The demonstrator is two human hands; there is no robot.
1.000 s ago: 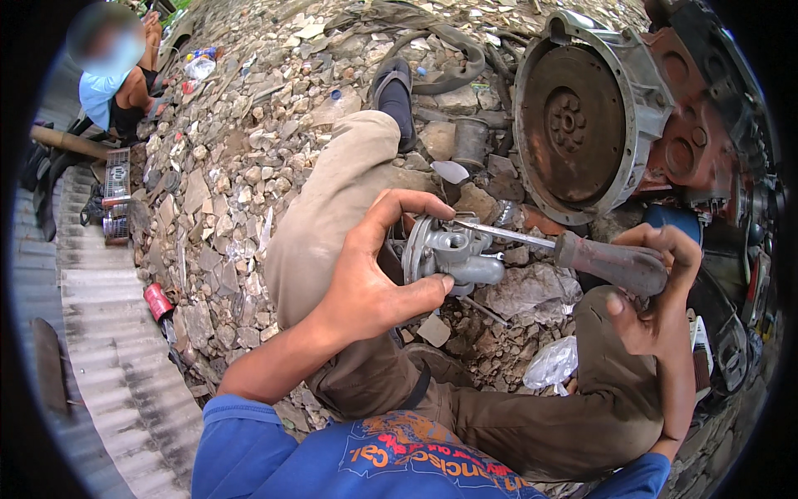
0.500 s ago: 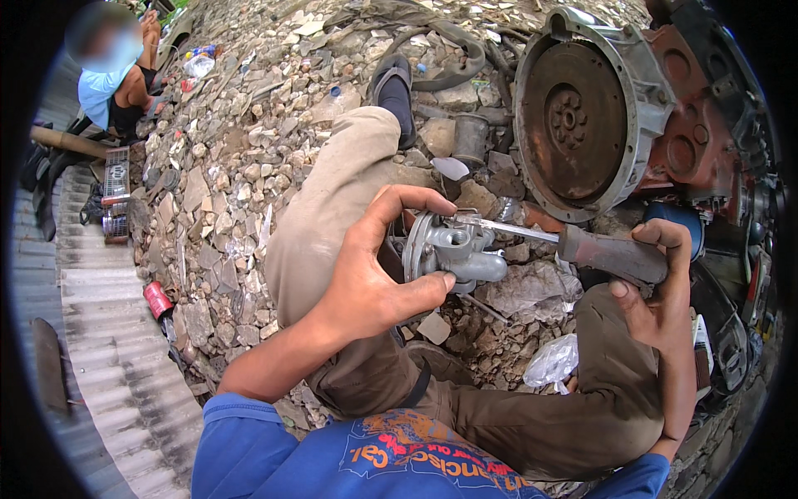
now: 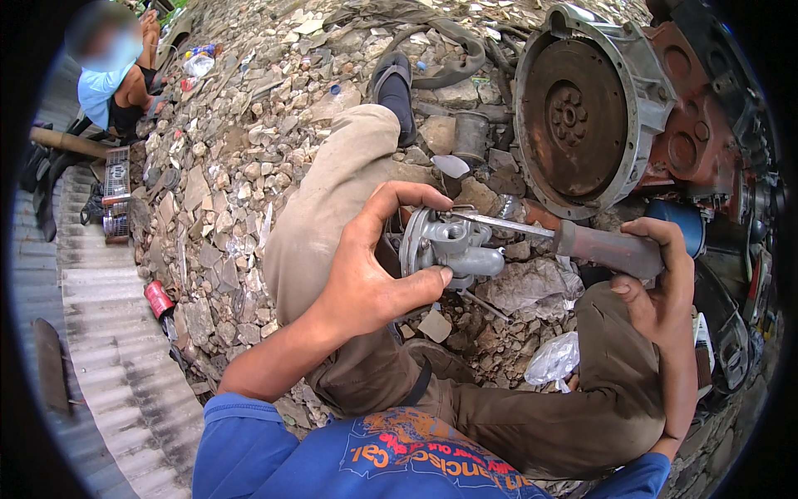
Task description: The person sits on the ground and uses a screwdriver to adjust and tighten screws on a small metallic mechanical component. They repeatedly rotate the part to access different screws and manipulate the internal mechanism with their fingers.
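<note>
My left hand [image 3: 370,266] is wrapped round a small grey cast-metal pump [image 3: 453,249] with a round flange, a threaded port and a stubby outlet. Thumb and forefinger press on its near and far sides. From the right, my right hand [image 3: 661,283] grips the worn dark reddish handle of a screwdriver [image 3: 611,249]. Its shaft slants left across the top of the pump, and the tip lies by my left forefinger, touching or just over the pump's upper edge; I cannot tell which. Both hands are above the ground between my legs.
A large engine [image 3: 698,125] with a round rusty flywheel [image 3: 573,121] stands at the right. Stones and rubble [image 3: 241,166] cover the ground, with a plastic bag [image 3: 553,359] near my knee. Corrugated sheets [image 3: 112,333] lie left; a person [image 3: 108,87] sits far left.
The pump has shifted slightly left and tilted a little in my left hand. The screwdriver and my right hand have moved slightly left and up, with both grips kept.
</note>
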